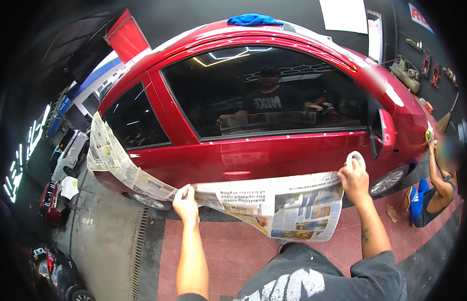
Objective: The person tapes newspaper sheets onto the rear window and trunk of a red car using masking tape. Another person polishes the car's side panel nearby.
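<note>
A newspaper sheet point(306, 208) is stretched between my two hands, in front of the door of a red car point(288, 153). Its upper edge runs nearly straight and the lower part hangs loose. My left hand point(186, 204) pinches the upper left corner, beside newspaper sheets point(125, 163) that cover the car's rear side. At the upper right corner, my right hand point(355, 180) is closed on the sheet and also holds a roll of white tape point(355, 159). The red door handle point(237, 174) shows just above the paper.
The side mirror point(383, 133) juts out beyond my right hand. A person point(432, 195) crouches by the car's front at the right, one hand at the headlight. A blue cloth point(254, 20) lies on the roof. Reddish floor tiles point(213, 251) lie below; other cars stand at the left.
</note>
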`<action>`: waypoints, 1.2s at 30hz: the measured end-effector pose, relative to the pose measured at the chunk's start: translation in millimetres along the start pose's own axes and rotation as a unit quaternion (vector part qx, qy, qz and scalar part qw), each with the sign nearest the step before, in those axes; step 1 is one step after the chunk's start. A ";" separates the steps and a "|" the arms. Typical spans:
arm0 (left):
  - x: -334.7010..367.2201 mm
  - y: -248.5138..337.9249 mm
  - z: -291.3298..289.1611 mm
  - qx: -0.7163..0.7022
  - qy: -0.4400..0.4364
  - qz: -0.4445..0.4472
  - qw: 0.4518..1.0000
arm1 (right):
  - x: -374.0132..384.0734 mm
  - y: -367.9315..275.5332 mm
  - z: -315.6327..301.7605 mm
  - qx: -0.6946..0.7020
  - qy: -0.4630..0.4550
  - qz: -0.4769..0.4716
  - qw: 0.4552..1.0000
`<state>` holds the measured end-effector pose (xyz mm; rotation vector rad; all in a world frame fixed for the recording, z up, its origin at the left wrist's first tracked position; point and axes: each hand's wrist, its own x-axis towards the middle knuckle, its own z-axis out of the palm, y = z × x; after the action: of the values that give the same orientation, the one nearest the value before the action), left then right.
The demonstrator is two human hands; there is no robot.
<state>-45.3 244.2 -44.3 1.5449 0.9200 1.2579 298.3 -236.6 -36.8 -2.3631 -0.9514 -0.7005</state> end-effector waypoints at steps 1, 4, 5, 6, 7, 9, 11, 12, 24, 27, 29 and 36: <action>33.6 6.5 23.0 -0.008 0.009 0.015 1.000 | 27.1 -2.8 14.9 -0.005 0.008 0.002 1.000; 140.3 35.2 80.0 0.012 0.013 0.077 0.997 | 119.7 -6.3 30.3 -0.044 0.071 -0.010 0.996; 169.2 42.7 103.8 0.036 0.036 0.139 0.989 | 151.0 1.2 33.6 -0.052 0.083 -0.002 0.995; 193.7 61.3 136.5 0.064 0.050 0.197 0.977 | 181.7 8.9 38.4 -0.064 0.088 0.015 0.994; 221.9 71.5 159.8 0.071 0.056 0.222 0.971 | 213.1 7.4 41.2 -0.067 0.099 0.028 0.992; 273.1 91.6 201.2 0.114 0.082 0.254 0.957 | 276.4 1.4 47.5 -0.073 0.126 0.044 0.988; 326.9 115.1 231.1 0.158 0.110 0.262 0.946 | 334.6 -5.9 51.6 -0.078 0.155 0.052 0.983; 325.7 104.4 236.2 0.160 0.102 0.280 0.941 | 325.4 -0.5 52.8 -0.094 0.169 0.043 0.980; 192.3 120.5 362.3 0.131 -0.109 0.579 0.797 | 346.1 -21.2 89.2 -0.163 0.214 0.127 0.955; 207.3 81.5 380.5 0.197 -0.117 0.626 0.746 | 345.5 -25.1 81.5 -0.150 0.197 0.134 0.960; 214.9 94.6 382.9 0.188 -0.128 0.647 0.728 | 336.4 -14.9 68.6 -0.158 0.192 0.121 0.961; 256.6 135.9 405.9 0.238 -0.143 0.742 0.610 | 322.2 12.3 73.0 -0.120 0.178 0.132 0.968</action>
<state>404.1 364.6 136.0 3.0326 -0.6533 1.7000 528.4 -46.0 104.8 -2.3887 -0.4068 -1.1334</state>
